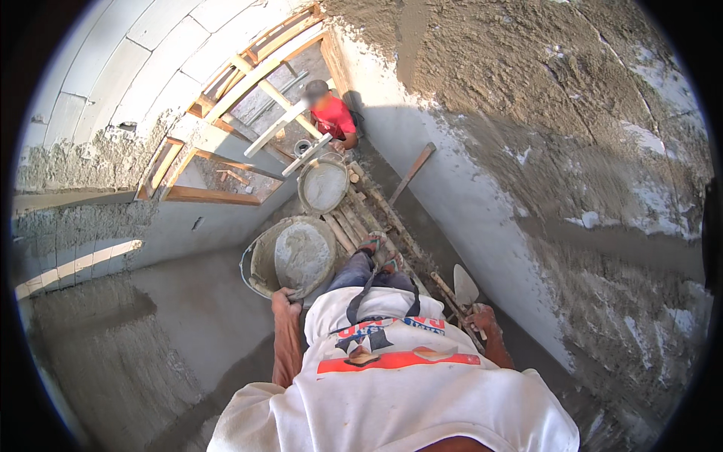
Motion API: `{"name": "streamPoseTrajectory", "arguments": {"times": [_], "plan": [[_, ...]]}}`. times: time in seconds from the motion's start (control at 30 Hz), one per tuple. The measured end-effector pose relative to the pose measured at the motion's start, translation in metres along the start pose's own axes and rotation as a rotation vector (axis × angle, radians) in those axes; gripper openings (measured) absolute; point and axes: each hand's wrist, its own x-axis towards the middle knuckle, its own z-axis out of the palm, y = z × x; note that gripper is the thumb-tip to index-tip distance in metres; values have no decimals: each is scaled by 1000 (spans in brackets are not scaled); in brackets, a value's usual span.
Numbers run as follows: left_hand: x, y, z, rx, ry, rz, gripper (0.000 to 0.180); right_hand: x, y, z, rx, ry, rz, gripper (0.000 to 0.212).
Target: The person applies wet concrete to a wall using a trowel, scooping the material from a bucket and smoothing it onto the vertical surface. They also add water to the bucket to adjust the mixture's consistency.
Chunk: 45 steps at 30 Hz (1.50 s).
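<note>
My left hand [284, 304] is closed over the near rim of a large mortar-smeared bucket [262, 256]. Grey wet mortar [303, 250] lies inside it. Out to the right, my right hand [483, 322] is wrapped round the handle of a pointed trowel [465, 286], whose pale blade points away from me beside the wall. A second, smaller bucket [303, 197], also with grey mix in it, stands beyond the first on the planks.
My feet are on narrow wooden scaffold planks [370, 213]. A half-plastered wall [474, 203] rises on the right, with a board [413, 173] leaning against it. Wooden window frames [215, 200] are at the left. A person in a red shirt [335, 117] is below, beyond the smaller bucket.
</note>
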Motion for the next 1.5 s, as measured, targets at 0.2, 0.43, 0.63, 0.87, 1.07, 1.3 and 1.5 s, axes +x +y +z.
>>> {"name": "streamPoseTrajectory", "arguments": {"times": [0.2, 0.43, 0.63, 0.87, 1.07, 1.3, 1.5], "plan": [[-14, -12, -48, -103, -31, 61, 15, 17, -28, -10, -28, -51, -78, 12], [-38, -11, -23, -119, -10, 57, 17, 21, -85, -16, -23, -9, -144, 22], [1, 14, -16, 14, -35, 123, 26, 28, -131, 2, -69, 37, -117, 25], [28, 49, 12, 18, 18, 97, 29, 46, -227, 52, 36, 1, -167, 26], [34, 64, 52, 69, 122, 134, 36, 148, -362, 144, 170, -212, -71, 27], [92, 88, 92, 163, 193, 139, 47, 359, -536, 266, 105, -182, -213, 46], [139, 95, 118, 260, 270, 112, 49, 530, -627, 350, -128, 142, -309, 67]]}}
